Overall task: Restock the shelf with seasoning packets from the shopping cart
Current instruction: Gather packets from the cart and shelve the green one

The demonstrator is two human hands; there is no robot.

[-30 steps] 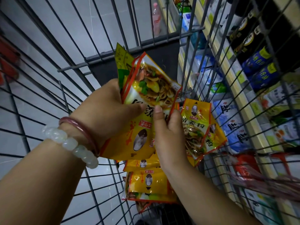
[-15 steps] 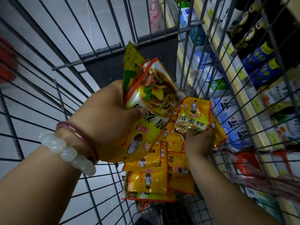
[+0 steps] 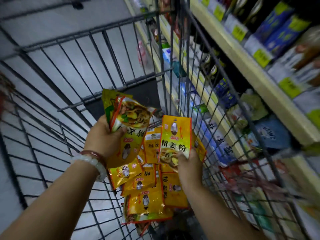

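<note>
Our left hand [image 3: 105, 139] grips a fanned stack of yellow seasoning packets [image 3: 129, 123] above the wire shopping cart [image 3: 72, 70], thumb pressed across the front one, while our right hand [image 3: 187, 163] pinches the lower edge of a single upright yellow packet [image 3: 175, 137] just to the right of that stack. More yellow packets [image 3: 147, 196] lie heaped in the cart's near end below both hands. The shelf [image 3: 242, 54] runs along the right, beyond the cart's side wall, carrying blue boxes [image 3: 277, 30] and dark bottles [image 3: 213, 70], blurred.
</note>
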